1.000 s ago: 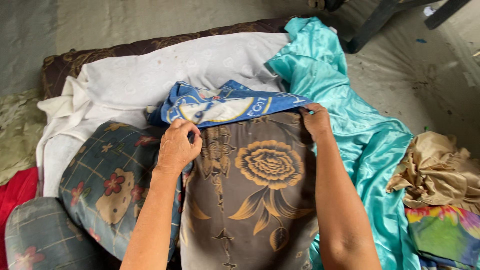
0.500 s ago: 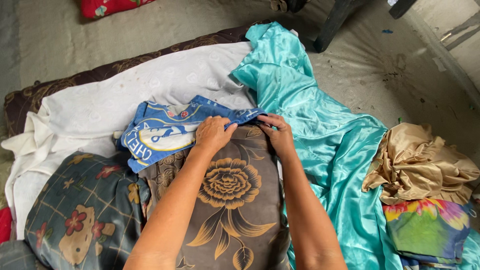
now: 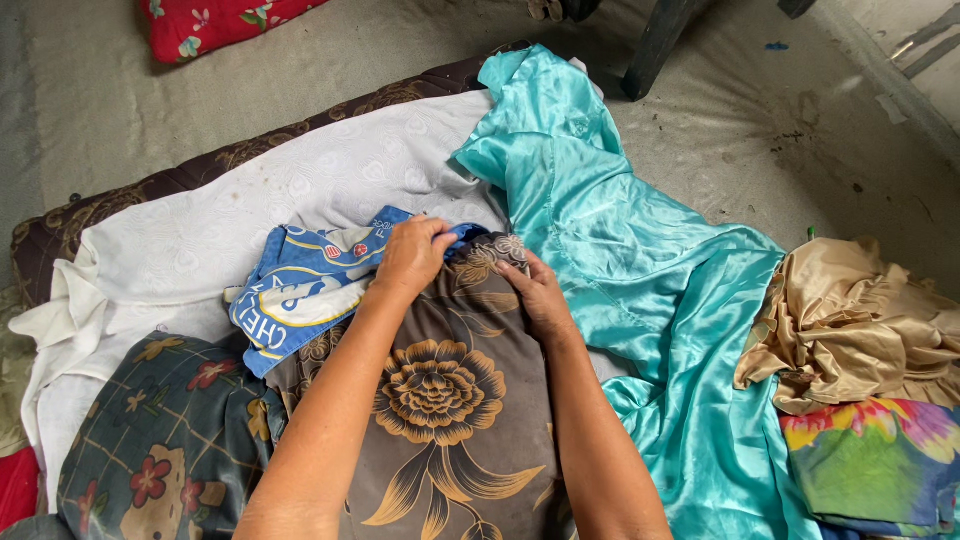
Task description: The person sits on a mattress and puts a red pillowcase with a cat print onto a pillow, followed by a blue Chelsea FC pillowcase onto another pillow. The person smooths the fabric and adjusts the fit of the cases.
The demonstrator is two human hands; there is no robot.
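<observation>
A brown pillow with a gold flower print (image 3: 440, 400) lies in front of me. A blue and white printed cover (image 3: 300, 285) is bunched at its top left corner. My left hand (image 3: 412, 256) grips the blue cover's edge at the pillow's top. My right hand (image 3: 537, 293) presses on the pillow's top right corner, fingers closed on the fabric there.
A shiny turquoise garment (image 3: 640, 270) spreads to the right over a white sheet (image 3: 250, 200). A dark floral pillow (image 3: 170, 440) lies at lower left. Crumpled gold cloth (image 3: 860, 320) and a colourful cloth (image 3: 880, 460) sit far right. A red cushion (image 3: 215, 17) lies on the floor.
Both hands moved closer together at the pillow's top. The blue cover has slid left off the pillow and bunched up. The view shifted upward.
</observation>
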